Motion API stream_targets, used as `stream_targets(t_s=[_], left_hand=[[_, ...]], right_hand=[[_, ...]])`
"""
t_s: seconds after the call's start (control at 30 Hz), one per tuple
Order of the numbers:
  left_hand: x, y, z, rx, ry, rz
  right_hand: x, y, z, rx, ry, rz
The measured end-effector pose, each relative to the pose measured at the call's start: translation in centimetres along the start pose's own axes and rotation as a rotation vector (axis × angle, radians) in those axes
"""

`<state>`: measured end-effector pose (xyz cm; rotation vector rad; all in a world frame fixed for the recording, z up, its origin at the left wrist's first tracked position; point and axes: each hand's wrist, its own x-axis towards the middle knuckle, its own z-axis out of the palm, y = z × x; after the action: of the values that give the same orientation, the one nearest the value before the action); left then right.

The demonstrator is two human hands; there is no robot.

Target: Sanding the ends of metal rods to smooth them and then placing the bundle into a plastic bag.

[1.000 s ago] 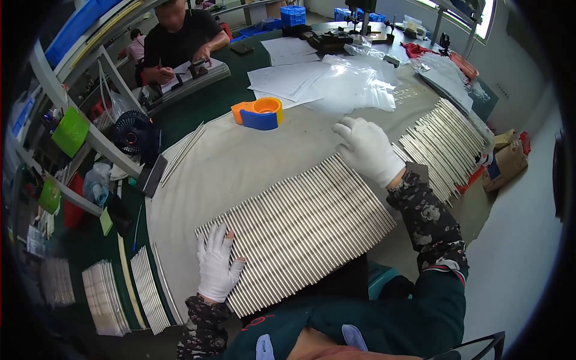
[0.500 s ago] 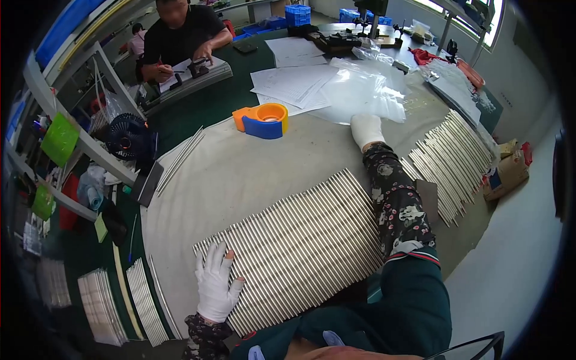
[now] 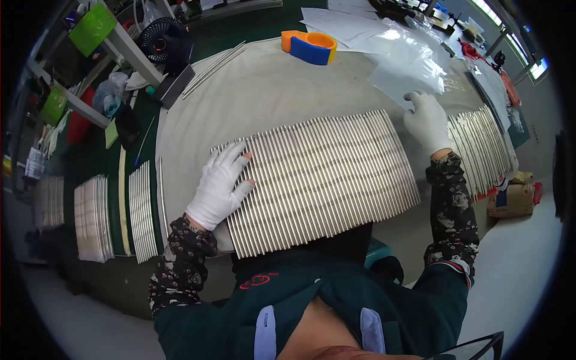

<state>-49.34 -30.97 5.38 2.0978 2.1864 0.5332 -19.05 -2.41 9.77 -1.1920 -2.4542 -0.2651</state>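
Note:
A wide row of thin silvery metal rods (image 3: 324, 180) lies side by side in front of me, at the table's near edge. My left hand (image 3: 219, 186), in a white glove with some fingertips bare, rests spread over the row's left end. Beyond the row's right end is my right hand (image 3: 427, 123), gloved too, its fingers curled in at the edge of a clear plastic sheet (image 3: 391, 84). That sheet reaches from the hand back toward a shiny pile of clear plastic (image 3: 414, 51). The exact grip of the fingertips is partly hidden.
A second batch of rods (image 3: 480, 150) lies at the right. An orange and blue tape dispenser (image 3: 312, 49) stands at the back, near white papers (image 3: 342, 27). Few loose rods (image 3: 213, 71) lie back left, by a small fan (image 3: 162, 41). Rod bundles (image 3: 93, 219) sit far left.
My right hand has drawn back toward me from the plastic pile, and a sheet's edge has come nearer with it. My left hand stays on the rods. The view has tilted down.

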Motion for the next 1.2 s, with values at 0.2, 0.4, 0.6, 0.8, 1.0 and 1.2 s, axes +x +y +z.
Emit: stream_targets(t_s=[0.2,0.4,0.6,0.8,1.0,1.2], left_hand=[[-2.1,-2.2,1.2,0.064,0.097,-0.125],[-2.1,-1.9,1.6,0.229,0.114,-0.229],[-4.3,-0.7,2.7,0.192,0.082,-0.236],[-6.9,2.0,2.5,0.160,0.053,-0.202],[-10.4,1.4,-1.5,-0.061,-0.059,0.114],[-12.8,3.0,-0.8,0.069,-0.449,0.266]], right_hand=[[-5.5,-18.3,1.8,0.426,-0.146,-0.608],[-5.9,-24.6,2.9,0.253,-0.275,-0.460],[-8.7,-24.7,2.4,0.294,-0.325,-0.386],[-11.7,-23.7,0.6,0.284,-0.326,-0.433],[-16.6,-15.9,-4.1,0.673,-0.031,-0.233],[-23.7,-10.5,-4.3,0.893,-0.862,0.368]])
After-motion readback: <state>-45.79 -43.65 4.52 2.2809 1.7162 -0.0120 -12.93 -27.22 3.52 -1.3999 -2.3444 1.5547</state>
